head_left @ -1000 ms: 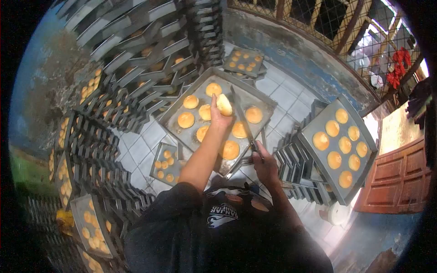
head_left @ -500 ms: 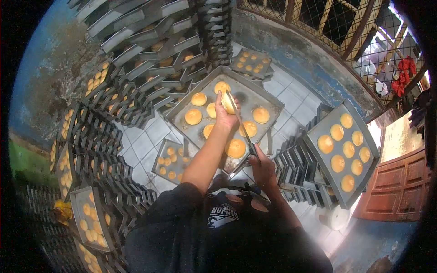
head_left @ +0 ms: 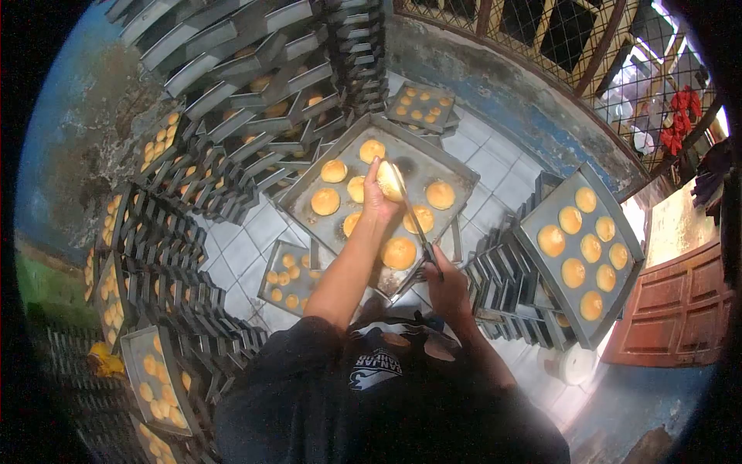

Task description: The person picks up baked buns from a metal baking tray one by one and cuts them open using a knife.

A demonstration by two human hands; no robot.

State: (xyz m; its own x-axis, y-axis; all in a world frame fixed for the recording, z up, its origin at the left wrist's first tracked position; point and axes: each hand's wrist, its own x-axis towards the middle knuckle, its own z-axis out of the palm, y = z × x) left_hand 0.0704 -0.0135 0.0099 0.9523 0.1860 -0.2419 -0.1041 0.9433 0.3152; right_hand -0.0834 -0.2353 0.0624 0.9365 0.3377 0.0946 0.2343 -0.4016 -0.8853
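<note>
Above the middle tray (head_left: 309, 220), my left hand (head_left: 379, 203) holds a round golden bun (head_left: 389, 180) tipped on its side. My right hand (head_left: 447, 284), nearer to me, is closed round the dark handle of a long knife (head_left: 415, 216). The knife's blade points away from me and its far end lies against the right side of the bun. Several golden buns (head_left: 399, 253) sit spread on the tray beneath both hands. Whether the blade has cut into the bun cannot be made out.
A stack of trays topped by a tray of buns (head_left: 527, 224) stands at the right. Tall stacks of trays (head_left: 166, 240) fill the left. Smaller bun trays (head_left: 272, 303) lie low behind and left of the middle tray. A white bucket (head_left: 576, 365) is at lower right.
Since one second ago, the knife blade has come from beside the bun to against it. Over the last half second, the hands have barely moved and the view has shifted slightly.
</note>
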